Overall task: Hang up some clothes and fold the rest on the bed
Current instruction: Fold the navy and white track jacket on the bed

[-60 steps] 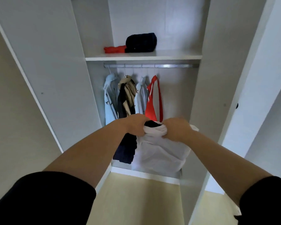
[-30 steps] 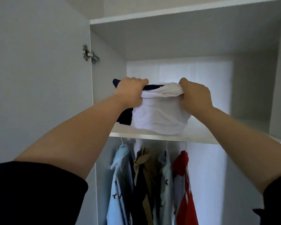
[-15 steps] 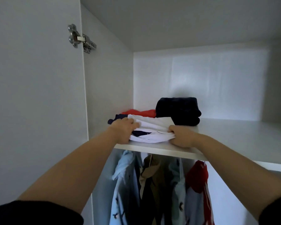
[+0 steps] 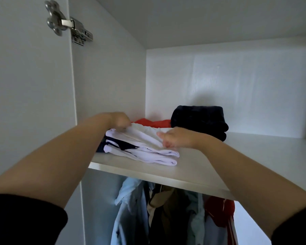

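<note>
1. A white wardrobe shelf (image 4: 198, 167) runs across the middle of the view, its front edge pale and its top bare on the right side.
2. A folded white and navy garment (image 4: 141, 147) lies on the shelf near its left front corner, close to the side wall.
3. The left hand (image 4: 119, 121) rests on the garment's back left edge, fingers curled down onto the cloth; whether it pinches the fabric cannot be told.
4. The right hand (image 4: 175, 138) lies on the garment's right side, fingers bent and pressing the white cloth, thumb out toward the left.
5. Behind the garment lies a folded red item (image 4: 154, 122), and just beside that a folded dark navy bundle (image 4: 200, 121) sits against the back panel.
6. The open door (image 4: 25, 103) stands at left, with a metal hinge (image 4: 67, 23) near its top.
7. Below the shelf hang clothes: a light blue shirt (image 4: 129, 209), a tan and dark garment (image 4: 164, 206), and a red one (image 4: 219, 207).
</note>
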Available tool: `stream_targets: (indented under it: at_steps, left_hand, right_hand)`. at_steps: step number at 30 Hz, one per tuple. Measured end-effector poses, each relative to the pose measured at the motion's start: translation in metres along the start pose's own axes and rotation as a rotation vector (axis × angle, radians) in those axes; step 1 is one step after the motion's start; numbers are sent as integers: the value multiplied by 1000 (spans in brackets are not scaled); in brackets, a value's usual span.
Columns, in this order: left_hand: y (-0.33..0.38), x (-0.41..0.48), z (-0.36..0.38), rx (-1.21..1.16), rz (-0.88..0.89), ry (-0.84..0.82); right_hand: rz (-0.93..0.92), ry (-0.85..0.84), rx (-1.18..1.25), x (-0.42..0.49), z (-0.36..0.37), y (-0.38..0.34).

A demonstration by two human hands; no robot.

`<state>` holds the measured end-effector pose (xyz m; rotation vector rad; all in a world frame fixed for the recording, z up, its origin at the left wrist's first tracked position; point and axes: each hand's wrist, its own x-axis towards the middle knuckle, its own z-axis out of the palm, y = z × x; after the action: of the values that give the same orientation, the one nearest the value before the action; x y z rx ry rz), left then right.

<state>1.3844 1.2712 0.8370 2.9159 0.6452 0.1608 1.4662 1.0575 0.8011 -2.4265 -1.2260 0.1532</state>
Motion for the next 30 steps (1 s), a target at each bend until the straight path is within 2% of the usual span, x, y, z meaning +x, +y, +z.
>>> stream_targets:
  at_steps: [2, 4, 6, 8, 11, 12, 16, 20, 26, 30]
  left_hand:
    - [19, 14, 1, 42, 23, 145]
    - [31, 29, 12, 64, 27, 191]
    - [26, 41, 27, 127, 6, 201]
    - [10, 53, 47, 191, -19, 145]
    - [-16, 63, 63, 198, 3, 74]
    - [-22, 67, 65, 173, 14, 71]
    - [-30, 71, 62, 18, 37, 19]
    - [-27, 69, 63, -12, 21, 25]
    - [-8, 47, 66, 147, -52, 305]
    - [9, 25, 63, 141, 53, 205]
  right_hand:
    - [-15, 308, 102, 15, -5, 0]
    - [16, 563, 105, 37, -6, 0]
    - [58, 620, 108, 59, -3, -5]
    - [78, 510, 7, 80, 9, -5]
    - [152, 134, -208, 101, 41, 6]
    - [173, 77, -247, 105, 50, 11]
    - [183, 86, -258, 115, 59, 20]
    - [169, 97, -270, 115, 61, 21]
    - [139, 108, -281, 101, 56, 19]
    - [152, 125, -234, 74, 53, 15]
